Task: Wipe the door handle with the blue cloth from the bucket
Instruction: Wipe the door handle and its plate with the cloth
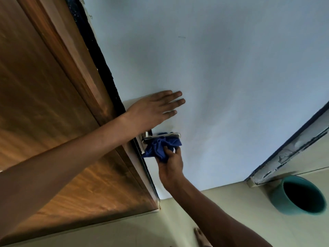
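Note:
A silver lever door handle (161,135) sticks out from the edge of a pale blue door (222,77). A crumpled blue cloth (161,147) is pressed against the handle's underside, and my right hand (171,165) grips it from below. My left hand (155,108) lies flat on the door just above the handle, fingers straight and spread, holding nothing. A teal bucket (299,195) stands on the floor at the lower right, its inside dark.
A brown wooden door frame (58,113) fills the left side. Pale tiled floor (178,220) runs along the bottom, with a bare foot (200,237) on it. A worn white ledge with a dark edge (292,152) slants above the bucket.

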